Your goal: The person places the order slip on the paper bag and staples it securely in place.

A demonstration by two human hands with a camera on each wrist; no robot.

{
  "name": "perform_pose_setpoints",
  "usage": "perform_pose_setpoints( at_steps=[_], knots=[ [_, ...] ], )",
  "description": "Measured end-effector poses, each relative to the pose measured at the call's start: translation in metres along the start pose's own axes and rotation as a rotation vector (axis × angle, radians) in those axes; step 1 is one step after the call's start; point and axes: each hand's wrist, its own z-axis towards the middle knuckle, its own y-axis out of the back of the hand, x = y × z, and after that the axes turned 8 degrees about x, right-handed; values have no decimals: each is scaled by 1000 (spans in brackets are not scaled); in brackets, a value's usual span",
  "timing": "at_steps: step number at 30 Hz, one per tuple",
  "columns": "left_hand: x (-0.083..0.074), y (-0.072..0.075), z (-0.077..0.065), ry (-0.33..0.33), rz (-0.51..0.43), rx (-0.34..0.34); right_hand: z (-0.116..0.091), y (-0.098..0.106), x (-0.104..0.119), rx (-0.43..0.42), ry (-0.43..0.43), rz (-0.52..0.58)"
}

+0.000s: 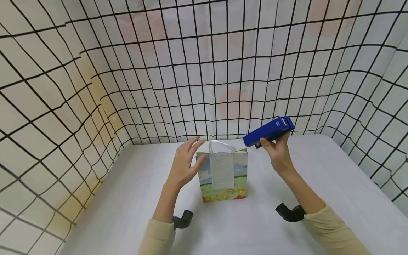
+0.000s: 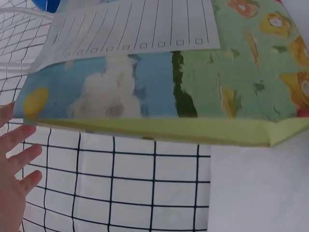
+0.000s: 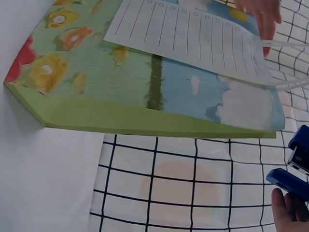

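Observation:
A small paper gift bag (image 1: 240,184) with a painted sky and flower print stands upright on the table. A white lined sheet with small checkboxes (image 1: 222,171) lies flat against its front, and white cord handles (image 1: 223,142) rise from the top. My right hand (image 1: 281,156) grips a blue stapler (image 1: 266,131), raised to the right of the bag's top; the stapler's metal magazine (image 3: 300,160) shows in the right wrist view. Beside the bag's upper left edge is my left hand (image 1: 184,164), fingers extended and holding nothing, its thumb overlapping the bag in the head view.
The white tabletop (image 1: 137,212) reaches back to a wall covered by a black wire grid (image 1: 227,71), with more grid along both sides. Black curved wrist mounts (image 1: 183,219) jut inward from both forearms, close over the table.

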Motion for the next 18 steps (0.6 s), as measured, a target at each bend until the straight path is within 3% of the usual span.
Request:
perform_pose_setpoints(
  at_steps=[6, 13, 18],
  knots=[
    [6, 6, -8, 26, 25, -27, -10, 9, -6, -109, 11, -25],
    [12, 11, -17, -30, 49, -143, -25, 21, -14, -163, -98, -121],
    [13, 12, -24, -17, 75, -161, -34, 24, -20, -207, -105, -160]
  ],
)
